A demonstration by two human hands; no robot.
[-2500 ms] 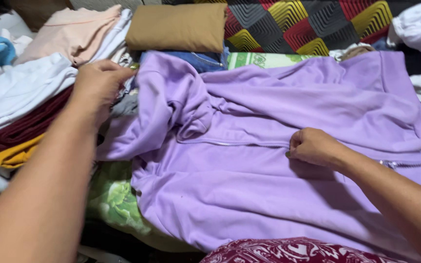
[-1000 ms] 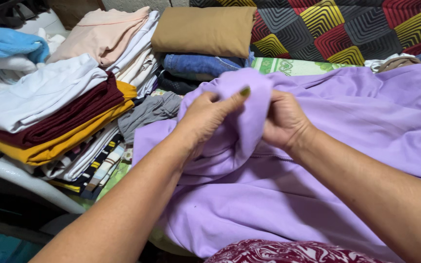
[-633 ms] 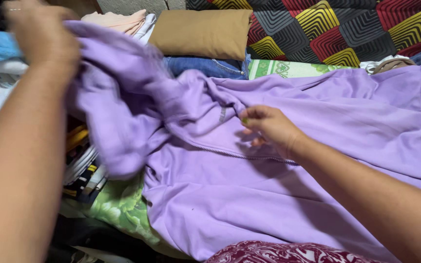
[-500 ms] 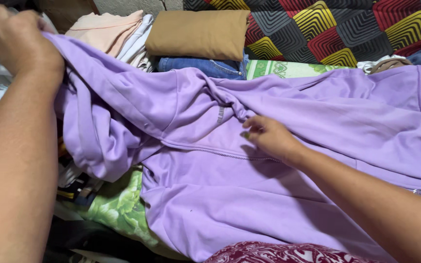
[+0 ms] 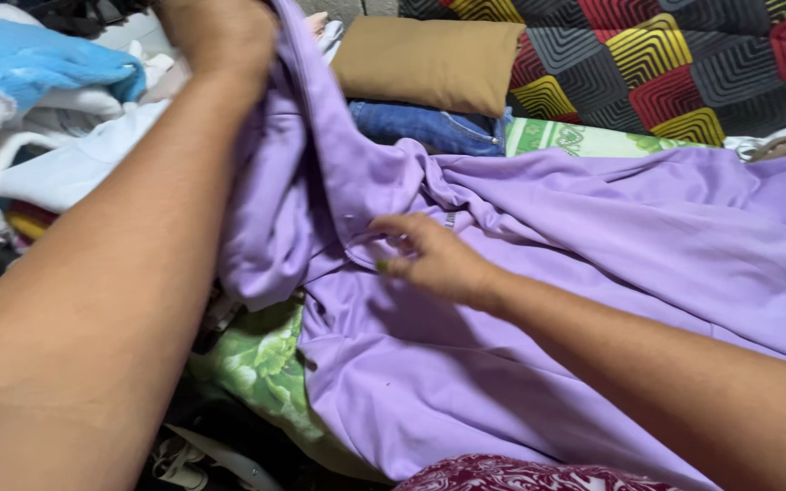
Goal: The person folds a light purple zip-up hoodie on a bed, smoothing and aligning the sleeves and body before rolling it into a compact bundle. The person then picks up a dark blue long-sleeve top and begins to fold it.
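Garment first: lilac hooded sweatshirt lies spread flat, long axis running from the raised hood end at upper left out toward the right edge, body and hem trailing right past the frame. Left hand sits at the top edge, fingers clenched on the hood fabric and pulling it up and away from the pile, so that end points upward-left. Right hand rests on the chest area just below the neckline seam, fingers bent and pressing the cloth down, tips touching a fold; whether they pinch it I cannot tell. Compared with half a second ago, the left hand has gone higher and further in, hood now stretched taller, and the right hand has slid left along the front toward the seam. Left of the left-hand fingers: blue fleece piece on a stack of white folded laundry. Beyond the right fingertips: tan folded cloth on folded jeans, then a patterned blanket in red, yellow and grey. Green floral sheet shows under the sweatshirt below the right hand. Left forearm crosses the lower left and hides much of the stack there. Maroon patterned fabric at the bottom edge.
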